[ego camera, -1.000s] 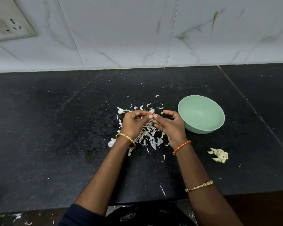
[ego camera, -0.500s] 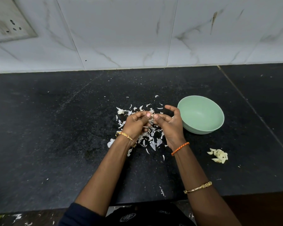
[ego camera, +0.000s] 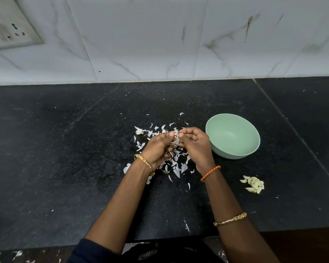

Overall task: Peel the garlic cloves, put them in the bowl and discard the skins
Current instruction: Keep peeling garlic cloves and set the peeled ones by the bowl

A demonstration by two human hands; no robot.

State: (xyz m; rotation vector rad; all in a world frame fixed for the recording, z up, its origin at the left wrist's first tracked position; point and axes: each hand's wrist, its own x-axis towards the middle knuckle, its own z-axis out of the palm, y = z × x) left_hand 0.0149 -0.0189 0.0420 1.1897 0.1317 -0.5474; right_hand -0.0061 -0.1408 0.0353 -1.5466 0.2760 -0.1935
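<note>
You have a garlic clove (ego camera: pixel 176 134) pinched between the thumbs and forefingers of both hands, raised just above the pile of skins (ego camera: pixel 176 164), so whatever you strip off should fall onto scraps already there and not spread further. Your left hand (ego camera: pixel 158 149) curls round the clove's near side to steady it, while your right hand (ego camera: pixel 195 144) nips at its far side, likely the hand doing the tearing; how much skin remains on the clove I cannot tell, since your fingertips cover most of it. The skins fan out on the black counter (ego camera: pixel 65 158) from about 9 o'clock of your hands round to 6 o'clock, a loose heap that should be easy to sweep up in one go later. The green bowl (ego camera: pixel 234 118) sits at 3 o'clock, just beside your right hand, a short reach for dropping a finished clove, and it looks empty. The peeled cloves (ego camera: pixel 254 184) lie in a small cluster at 5 o'clock of the bowl, on the counter and not in it, so by my reading they still need moving across.
</note>
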